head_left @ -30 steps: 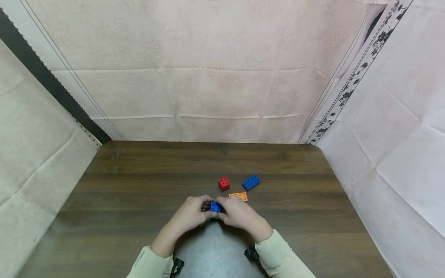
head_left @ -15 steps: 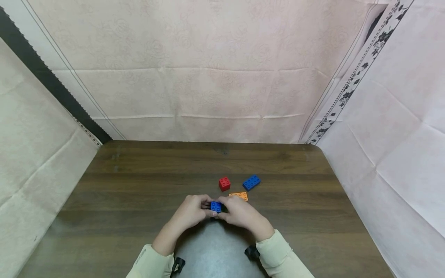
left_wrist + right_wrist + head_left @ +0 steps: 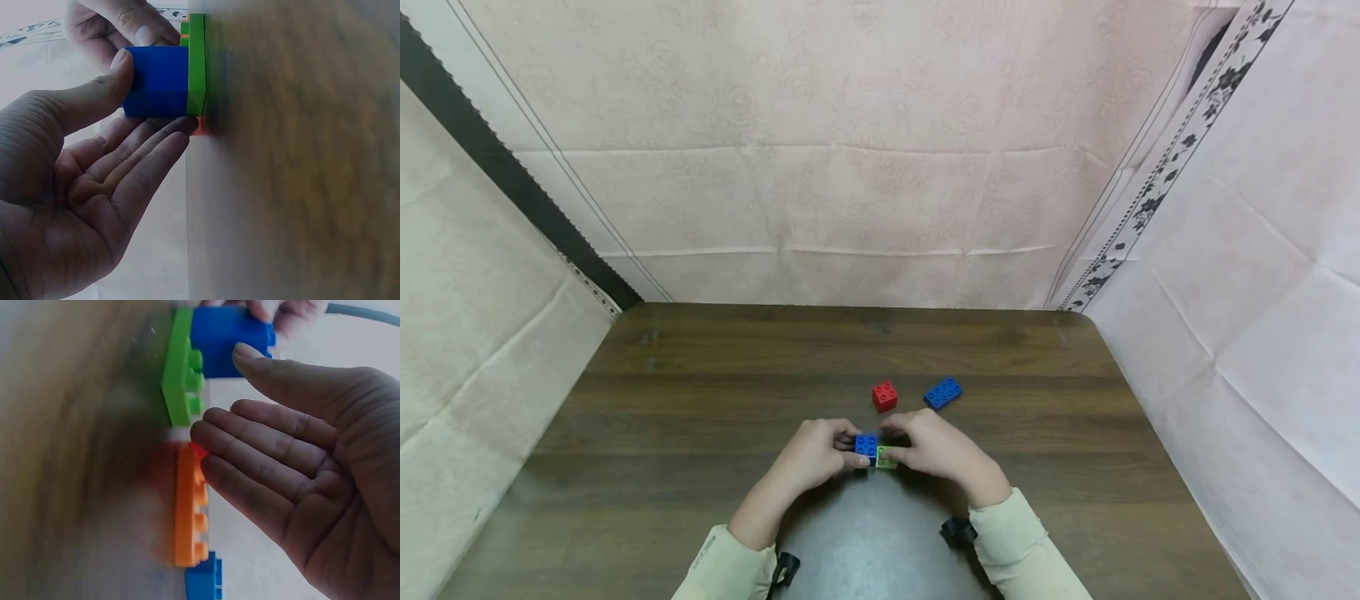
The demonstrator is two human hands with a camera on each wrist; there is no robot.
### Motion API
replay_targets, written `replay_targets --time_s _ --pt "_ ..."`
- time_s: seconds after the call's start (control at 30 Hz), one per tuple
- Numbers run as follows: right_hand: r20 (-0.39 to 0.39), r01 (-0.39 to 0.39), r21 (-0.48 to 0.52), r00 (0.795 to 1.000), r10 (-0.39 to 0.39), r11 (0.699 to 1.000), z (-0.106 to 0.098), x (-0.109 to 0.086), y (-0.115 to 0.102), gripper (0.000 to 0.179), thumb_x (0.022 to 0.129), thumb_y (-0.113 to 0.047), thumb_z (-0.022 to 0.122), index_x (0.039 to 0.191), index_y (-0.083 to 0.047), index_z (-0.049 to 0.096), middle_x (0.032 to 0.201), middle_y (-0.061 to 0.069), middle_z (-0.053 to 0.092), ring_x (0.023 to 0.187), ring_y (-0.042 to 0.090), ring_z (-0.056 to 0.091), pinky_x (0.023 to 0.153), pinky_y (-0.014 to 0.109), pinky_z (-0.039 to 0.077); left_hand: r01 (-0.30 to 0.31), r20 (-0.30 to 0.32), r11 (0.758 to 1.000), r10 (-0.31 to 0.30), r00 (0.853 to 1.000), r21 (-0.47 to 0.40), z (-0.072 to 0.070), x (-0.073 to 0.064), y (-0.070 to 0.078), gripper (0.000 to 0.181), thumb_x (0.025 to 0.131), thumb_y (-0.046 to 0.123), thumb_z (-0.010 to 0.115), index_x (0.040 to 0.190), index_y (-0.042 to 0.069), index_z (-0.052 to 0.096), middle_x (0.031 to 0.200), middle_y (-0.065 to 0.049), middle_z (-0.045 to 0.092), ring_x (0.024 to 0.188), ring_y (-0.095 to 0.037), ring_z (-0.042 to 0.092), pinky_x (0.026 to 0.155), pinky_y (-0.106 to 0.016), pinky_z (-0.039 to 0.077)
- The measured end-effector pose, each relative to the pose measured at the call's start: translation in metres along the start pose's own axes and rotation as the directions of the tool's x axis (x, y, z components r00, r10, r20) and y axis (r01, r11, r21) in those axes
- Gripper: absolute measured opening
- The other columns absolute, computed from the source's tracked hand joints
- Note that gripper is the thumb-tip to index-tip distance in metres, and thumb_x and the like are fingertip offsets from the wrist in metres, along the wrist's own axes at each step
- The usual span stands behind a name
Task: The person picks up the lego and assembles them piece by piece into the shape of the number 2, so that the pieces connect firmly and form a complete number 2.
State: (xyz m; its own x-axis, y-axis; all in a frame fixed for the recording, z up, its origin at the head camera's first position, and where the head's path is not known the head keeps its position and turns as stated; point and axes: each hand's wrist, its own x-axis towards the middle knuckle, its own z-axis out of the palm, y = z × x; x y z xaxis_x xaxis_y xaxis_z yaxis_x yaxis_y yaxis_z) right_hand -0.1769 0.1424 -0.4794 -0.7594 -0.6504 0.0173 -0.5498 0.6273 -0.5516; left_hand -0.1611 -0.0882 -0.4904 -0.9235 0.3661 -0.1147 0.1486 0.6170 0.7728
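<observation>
Left hand (image 3: 817, 454) pinches the blue brick (image 3: 866, 445) atop the green brick (image 3: 177, 390); right hand (image 3: 936, 447) holds nothing. Uneven pressure could unseat the blue.

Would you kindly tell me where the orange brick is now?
In the right wrist view, the orange brick appears left of the right hand, between the green brick above and a blue brick below.

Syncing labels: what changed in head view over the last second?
The right hand shifted right, away from the held blue block, uncovering part of the green brick and hiding the orange brick from that view. Left hand still holds the blue block; red brick and far blue brick stayed put.
</observation>
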Motion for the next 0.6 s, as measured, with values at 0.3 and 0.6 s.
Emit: replay_targets --time_s 0.3,0.6 --pt "-0.092 -0.041 0.019 0.995 0.042 0.999 -0.015 -0.006 0.017 0.032 0.095 -0.019 0.072 0.123 -0.003 0.068 0.115 0.008 0.072 0.103 0.022 0.068 0.087 0.041 0.056 0.033 0.005 0.999 -0.033 0.999 0.007 0.000 0.001 0.002 0.031 0.082 0.028 0.085 0.107 0.013 0.074 0.095 0.003 0.071 0.085 -0.012 0.064 0.078 -0.038 0.055" --pt "-0.241 -0.107 -0.011 0.965 0.101 0.994 -0.024 -0.015 0.040 0.028 0.096 -0.022 0.071 0.120 -0.007 0.071 0.110 0.005 0.074 0.097 0.018 0.070 0.084 0.040 0.057 0.080 0.017 0.997 -0.080 0.997 0.010 -0.001 0.001 0.005 0.030 0.081 0.029 0.086 0.104 0.015 0.073 0.095 0.003 0.070 0.085 -0.014 0.062 0.080 -0.040 0.054"
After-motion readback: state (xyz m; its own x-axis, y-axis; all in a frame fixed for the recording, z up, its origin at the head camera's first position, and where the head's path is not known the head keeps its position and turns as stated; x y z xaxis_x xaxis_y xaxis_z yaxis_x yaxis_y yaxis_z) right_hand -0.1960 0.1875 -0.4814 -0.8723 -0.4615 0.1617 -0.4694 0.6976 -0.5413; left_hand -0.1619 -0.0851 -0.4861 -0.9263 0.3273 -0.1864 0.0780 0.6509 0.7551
